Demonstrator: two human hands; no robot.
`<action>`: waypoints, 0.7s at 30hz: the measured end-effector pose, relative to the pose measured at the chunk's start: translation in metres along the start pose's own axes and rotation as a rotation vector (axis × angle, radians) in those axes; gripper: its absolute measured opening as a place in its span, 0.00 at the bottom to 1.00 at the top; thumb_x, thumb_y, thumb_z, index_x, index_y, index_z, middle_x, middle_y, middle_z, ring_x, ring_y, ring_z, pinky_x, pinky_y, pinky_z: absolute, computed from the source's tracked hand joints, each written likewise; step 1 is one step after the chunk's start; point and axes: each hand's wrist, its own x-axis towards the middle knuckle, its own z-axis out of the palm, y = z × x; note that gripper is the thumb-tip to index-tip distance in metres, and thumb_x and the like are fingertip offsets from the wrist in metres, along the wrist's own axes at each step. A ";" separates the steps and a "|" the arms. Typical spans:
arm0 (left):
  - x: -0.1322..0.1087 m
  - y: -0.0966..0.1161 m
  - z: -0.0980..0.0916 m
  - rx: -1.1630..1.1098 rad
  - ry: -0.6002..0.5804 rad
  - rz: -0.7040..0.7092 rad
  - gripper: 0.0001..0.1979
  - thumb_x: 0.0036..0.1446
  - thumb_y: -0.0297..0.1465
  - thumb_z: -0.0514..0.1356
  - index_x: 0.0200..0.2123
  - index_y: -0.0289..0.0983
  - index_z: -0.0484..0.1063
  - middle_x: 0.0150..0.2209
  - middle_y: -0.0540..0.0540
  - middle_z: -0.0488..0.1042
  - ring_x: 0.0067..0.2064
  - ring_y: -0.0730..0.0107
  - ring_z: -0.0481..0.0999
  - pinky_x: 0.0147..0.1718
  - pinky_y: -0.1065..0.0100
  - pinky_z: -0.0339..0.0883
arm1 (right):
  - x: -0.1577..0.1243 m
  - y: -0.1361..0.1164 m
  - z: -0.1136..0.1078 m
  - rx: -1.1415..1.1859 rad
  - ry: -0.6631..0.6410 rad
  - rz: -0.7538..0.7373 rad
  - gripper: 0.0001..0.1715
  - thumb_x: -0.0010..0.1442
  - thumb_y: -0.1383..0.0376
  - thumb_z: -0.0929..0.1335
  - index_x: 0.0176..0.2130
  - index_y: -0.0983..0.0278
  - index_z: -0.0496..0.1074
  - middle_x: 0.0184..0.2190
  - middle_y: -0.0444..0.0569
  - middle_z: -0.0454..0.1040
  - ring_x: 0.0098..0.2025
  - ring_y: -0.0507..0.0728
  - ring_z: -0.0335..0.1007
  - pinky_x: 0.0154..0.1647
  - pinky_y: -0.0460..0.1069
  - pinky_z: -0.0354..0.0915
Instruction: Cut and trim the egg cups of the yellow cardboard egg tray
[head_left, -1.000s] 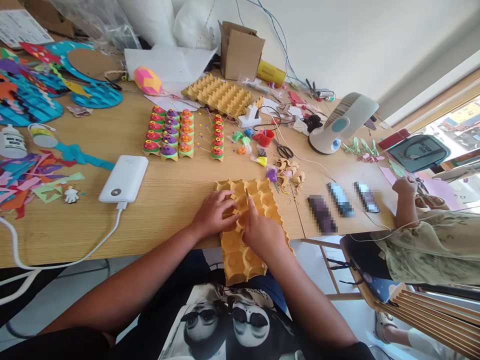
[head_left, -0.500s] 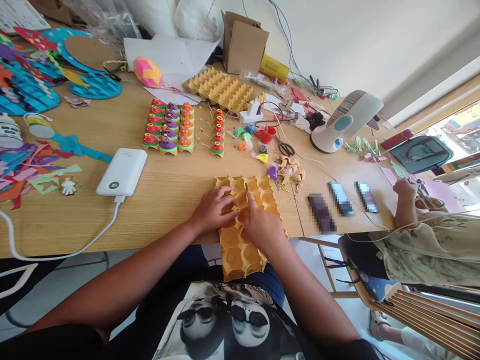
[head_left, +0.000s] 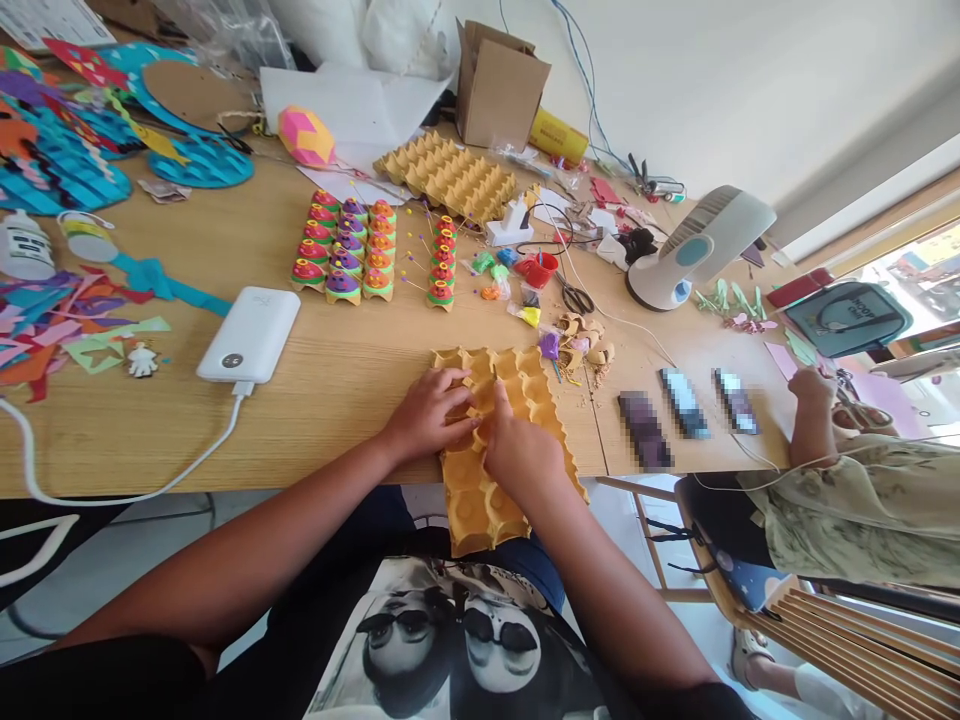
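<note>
The left hand lies on the left part of an egg tray, fingers bent and a little spread, tips pressing into the cups. The right hand rests on the tray's middle, just beside the left, index finger stretched toward the far side and the other fingers curled; whether it pinches anything cannot be told. The tray sits at the near edge of the table, its near end hanging over the edge.

Just right of the tray lie three blurred phones in a row. To its left is one power bank with a white cable. Farther off stand painted cups in three columns, with a fourth column apart to their right. Beyond them lies a second tray, then one box. One fan stands far right, with scissors near it. At the right edge, another person's hand rests on the table.
</note>
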 end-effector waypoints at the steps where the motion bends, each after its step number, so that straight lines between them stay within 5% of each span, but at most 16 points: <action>1: 0.000 0.000 0.000 0.001 0.001 -0.001 0.17 0.62 0.49 0.62 0.42 0.42 0.79 0.61 0.43 0.68 0.62 0.48 0.67 0.62 0.47 0.63 | 0.002 0.000 0.000 -0.001 -0.004 0.004 0.44 0.71 0.64 0.60 0.78 0.66 0.36 0.38 0.57 0.84 0.41 0.63 0.83 0.36 0.52 0.74; 8: 0.000 -0.001 0.001 0.002 0.005 0.003 0.16 0.62 0.47 0.62 0.43 0.42 0.79 0.61 0.43 0.68 0.63 0.49 0.67 0.63 0.47 0.62 | 0.008 0.003 -0.010 -0.003 -0.007 -0.015 0.42 0.73 0.59 0.59 0.78 0.63 0.38 0.44 0.58 0.83 0.44 0.62 0.82 0.40 0.53 0.74; 21: 0.000 0.000 0.003 0.030 0.033 -0.003 0.17 0.62 0.49 0.62 0.42 0.42 0.78 0.61 0.43 0.69 0.60 0.49 0.69 0.59 0.48 0.64 | -0.019 0.008 -0.001 -0.057 -0.009 0.020 0.42 0.74 0.59 0.58 0.78 0.62 0.36 0.40 0.55 0.84 0.40 0.64 0.83 0.37 0.54 0.73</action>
